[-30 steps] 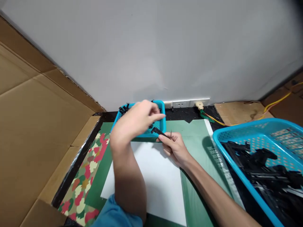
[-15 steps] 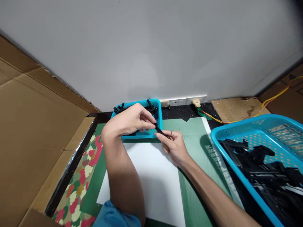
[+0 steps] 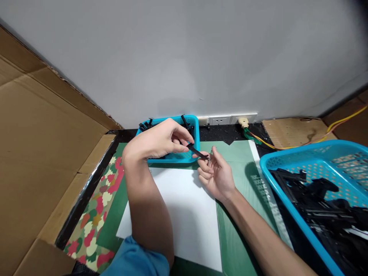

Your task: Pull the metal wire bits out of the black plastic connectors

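In the head view, my left hand (image 3: 169, 140), wrist bent, pinches the upper left end of a slim black plastic strip (image 3: 197, 151) between thumb and fingertips. The strip slants down to the right. At its lower end, my right hand (image 3: 217, 174) has its fingers curled and its thumb raised off the strip. A thin, shiny metal tool (image 3: 210, 157) stands up among the right fingers beside the strip's end; its kind is too small to tell. Behind my left hand is a small blue basket (image 3: 196, 134) holding black pieces, partly hidden by that hand.
A white sheet (image 3: 195, 214) lies on a green mat (image 3: 238, 184) below my hands. To the right stands a larger blue basket (image 3: 290, 203) with many black plastic parts (image 3: 322, 188). Cardboard (image 3: 54, 134) walls the left side. A plug (image 3: 243, 122) and cables sit by the wall.
My right thumb has lifted off the black strip and now points up, and more of the strip shows. My left hand keeps its pinch. The view has shifted slightly.
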{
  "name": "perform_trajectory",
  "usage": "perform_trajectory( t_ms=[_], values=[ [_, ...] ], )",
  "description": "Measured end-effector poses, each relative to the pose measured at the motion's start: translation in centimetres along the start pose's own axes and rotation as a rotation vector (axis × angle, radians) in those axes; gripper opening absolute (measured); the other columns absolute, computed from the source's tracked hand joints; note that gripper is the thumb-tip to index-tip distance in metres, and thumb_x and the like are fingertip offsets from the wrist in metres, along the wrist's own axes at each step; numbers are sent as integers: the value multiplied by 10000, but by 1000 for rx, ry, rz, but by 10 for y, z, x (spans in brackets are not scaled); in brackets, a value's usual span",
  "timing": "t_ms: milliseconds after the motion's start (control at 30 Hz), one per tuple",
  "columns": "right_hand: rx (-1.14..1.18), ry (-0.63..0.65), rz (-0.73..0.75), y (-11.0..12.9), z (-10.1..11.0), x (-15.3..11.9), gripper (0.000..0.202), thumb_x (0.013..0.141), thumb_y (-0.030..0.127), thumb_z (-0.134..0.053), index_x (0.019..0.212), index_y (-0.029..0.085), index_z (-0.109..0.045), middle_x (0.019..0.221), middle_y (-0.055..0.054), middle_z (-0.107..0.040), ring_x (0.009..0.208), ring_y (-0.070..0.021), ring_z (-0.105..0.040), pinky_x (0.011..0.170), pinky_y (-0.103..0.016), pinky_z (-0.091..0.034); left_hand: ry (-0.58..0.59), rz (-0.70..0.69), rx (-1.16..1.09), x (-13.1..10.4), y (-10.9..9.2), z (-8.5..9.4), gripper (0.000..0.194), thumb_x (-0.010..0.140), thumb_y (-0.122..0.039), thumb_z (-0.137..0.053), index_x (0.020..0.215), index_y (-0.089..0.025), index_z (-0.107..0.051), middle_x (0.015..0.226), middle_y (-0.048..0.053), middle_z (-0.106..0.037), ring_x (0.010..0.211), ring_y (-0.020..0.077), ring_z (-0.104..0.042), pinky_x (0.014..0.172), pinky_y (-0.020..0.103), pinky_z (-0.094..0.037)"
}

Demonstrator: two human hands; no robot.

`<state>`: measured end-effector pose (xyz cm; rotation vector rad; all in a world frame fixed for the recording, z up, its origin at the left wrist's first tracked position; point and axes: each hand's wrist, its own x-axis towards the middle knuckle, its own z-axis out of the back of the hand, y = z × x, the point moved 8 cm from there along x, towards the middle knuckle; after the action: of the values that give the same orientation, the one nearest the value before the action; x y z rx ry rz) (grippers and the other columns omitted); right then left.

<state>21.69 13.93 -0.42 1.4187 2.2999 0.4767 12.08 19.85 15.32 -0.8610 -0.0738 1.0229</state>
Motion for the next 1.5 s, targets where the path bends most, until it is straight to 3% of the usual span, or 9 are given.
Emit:
perform_trajectory(
  t_ms=[233,533,667,800,933,1100,1200,1300,1500],
  values=[
    [5,-58,67,0,9,0,322,881,391,-829,878,245,-541,571,133,-205,499,-82,-34,411,-198,-128,82,-169,52,1,-36,-15,227,867,-232,-758,1072,-177,-840,886,45,-766,779,153,-653,669,257,-481],
    [18,-70,25,0,9,-2,377,922,588,-747,910,250,-580,555,122,-212,491,-94,-45,412,-230,-126,104,-189,66,2,-42,-19,244,898,-249,-738,1113,-193,-840,894,46,-769,770,156,-661,653,254,-466],
    [1,33,-53,-4,-1,-5,384,935,593,-721,1101,255,-649,574,119,-234,471,-90,-59,409,-220,-121,-87,-156,24,-19,-37,4,253,948,-302,-705,1155,-203,-812,953,47,-756,787,157,-646,642,263,-475],
    [-40,69,-97,-6,-1,-8,385,966,579,-685,1151,241,-672,579,121,-210,457,-81,-57,396,-202,-135,-507,-249,-104,-69,-39,45,173,938,-289,-748,1088,-227,-809,1058,39,-760,896,169,-670,757,293,-539],
    [-150,89,-129,-13,-4,-7,349,957,563,-711,996,218,-677,571,132,-156,445,-61,-35,378,-185,-131,-751,-270,-201,-131,-13,75,126,851,-252,-852,971,-240,-812,967,-18,-765,881,132,-643,781,276,-526],
    [-346,94,-108,-25,-3,-5,352,947,533,-749,885,194,-679,591,131,-149,448,-47,-50,383,-193,-117,-856,-65,-345,-187,71,84,138,932,-326,-760,1038,-238,-758,973,-67,-715,860,68,-595,792,258,-444],
    [-566,94,-87,-32,7,-6,367,939,527,-759,821,185,-693,567,113,-206,455,-56,-109,413,-218,-131,-901,96,-465,-211,124,66,291,840,-401,-872,1025,-232,-725,737,-42,-625,660,85,-551,610,223,-428],
    [-822,42,27,-27,17,-5,408,934,573,-737,781,195,-709,543,75,-274,466,-91,-195,446,-262,-165,-925,188,-668,-231,167,26,370,820,-461,-876,1018,-205,-696,683,-43,-550,551,84,-480,510,229,-334],
    [-1377,29,190,-31,-23,-20,406,802,624,-802,718,231,-737,606,-12,-426,548,-180,-356,537,-321,-267,-800,137,-1184,-229,189,-90,416,838,-449,-886,1062,-169,-676,852,-3,-585,545,56,-479,502,229,-311]
  ],
)
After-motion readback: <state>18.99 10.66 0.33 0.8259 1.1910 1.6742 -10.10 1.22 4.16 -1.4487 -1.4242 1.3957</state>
